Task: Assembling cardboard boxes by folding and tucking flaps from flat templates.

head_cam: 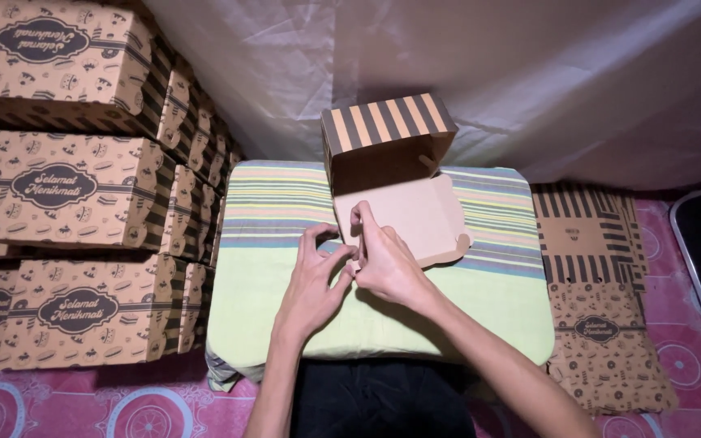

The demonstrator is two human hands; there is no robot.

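A brown cardboard box (pixel 403 182) with a striped side stands partly folded on a green striped cushion (pixel 269 211). Its plain flap lies flat toward me. My left hand (pixel 314 284) and my right hand (pixel 383 259) meet at the flap's near left corner. Both pinch the cardboard edge there, fingers bent around it.
Stacks of finished printed brown boxes (pixel 75 191) fill the left side. A pile of flat unfolded box blanks (pixel 594 268) lies on the right on a pink patterned mat (pixel 675 341). A white cloth (pixel 529 73) hangs behind.
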